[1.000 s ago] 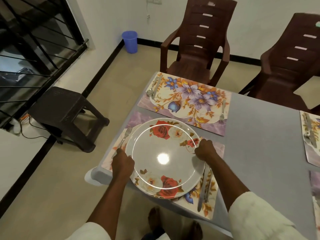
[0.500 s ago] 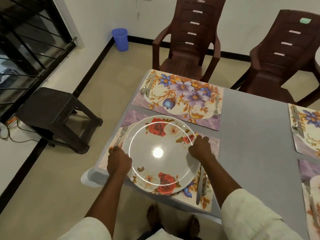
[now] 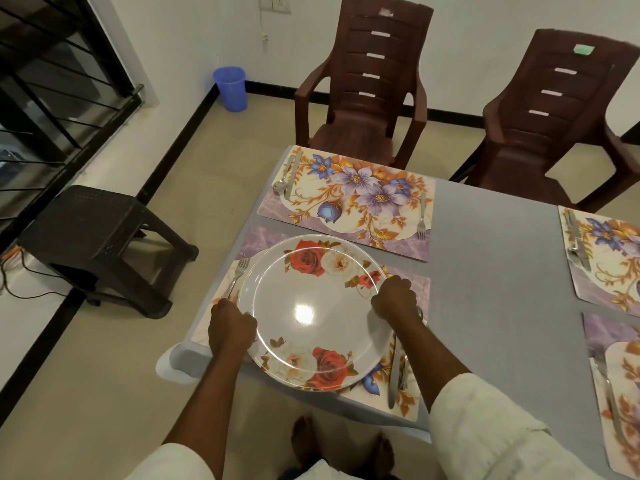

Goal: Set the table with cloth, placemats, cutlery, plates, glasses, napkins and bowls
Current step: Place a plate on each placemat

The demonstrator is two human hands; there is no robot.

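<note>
Red-rose white plate [image 3: 311, 306], grey cloth [image 3: 491, 271]

Right placemats [image 3: 604, 258] cut off

Setting: home dining room. Evidence: bench under grey cloth [image 3: 491, 258], floral placemats [image 3: 349, 199] laid with cutlery; two brown moulded-plastic armchairs [image 3: 363, 98] drawn up at far side; beige tiled floor [image 3: 104, 393] with black skirting; white plastered wall, socket [image 3: 280, 1]; blue plastic waste bin [image 3: 230, 88]; dark plastic stool [image 3: 100, 244]; black metal stair railing [image 3: 52, 109].
</note>
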